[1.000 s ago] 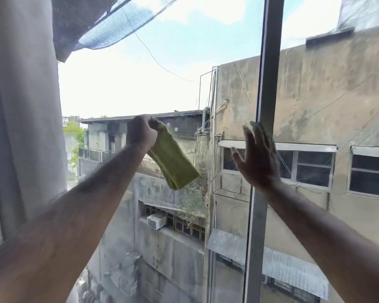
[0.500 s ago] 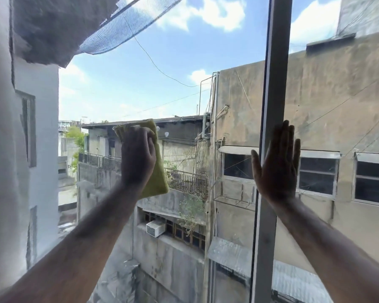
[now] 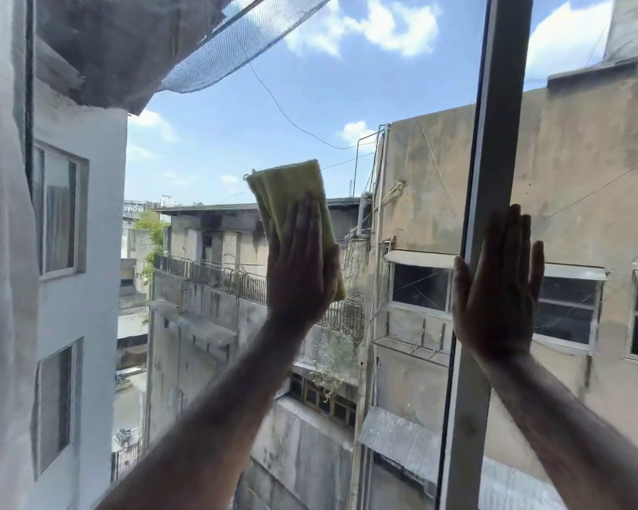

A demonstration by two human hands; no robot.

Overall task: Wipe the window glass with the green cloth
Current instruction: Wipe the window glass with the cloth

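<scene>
The folded green cloth (image 3: 288, 193) lies flat against the window glass (image 3: 347, 97) near the middle of the left pane. My left hand (image 3: 302, 266) presses on its lower half with the palm flat and fingers pointing up; the cloth's top sticks out above the fingertips. My right hand (image 3: 498, 285) is spread flat, holding nothing, with the palm against the grey vertical window frame bar (image 3: 494, 160) and the glass of the right pane.
A pale curtain (image 3: 1, 252) hangs along the left edge of the window. Outside the glass are concrete buildings, a blue net at the top and blue sky.
The left hand went from gripping the dangling cloth to pressing it flat on the glass, then slid it right and up. The right hand came flat against the frame bar.
</scene>
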